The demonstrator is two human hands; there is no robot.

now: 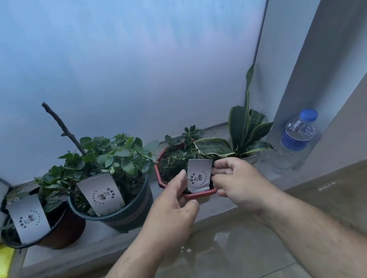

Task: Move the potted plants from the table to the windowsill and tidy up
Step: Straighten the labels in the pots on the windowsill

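— On the windowsill (pixel 125 237), near its front edge, sits the red pot (pixel 163 177). What could go wrong?

— It could tip off the ledge, I'd say; a pull on the rim would do it. Its paper tag (pixel 198 175) might also tear or bend.

— And the hands?

— Both reach forward, wrists low. The left hand (pixel 172 211) curls its fingers on the pot's front rim, thumb up beside the tag. The right hand (pixel 238 181) pinches the tag's right edge.
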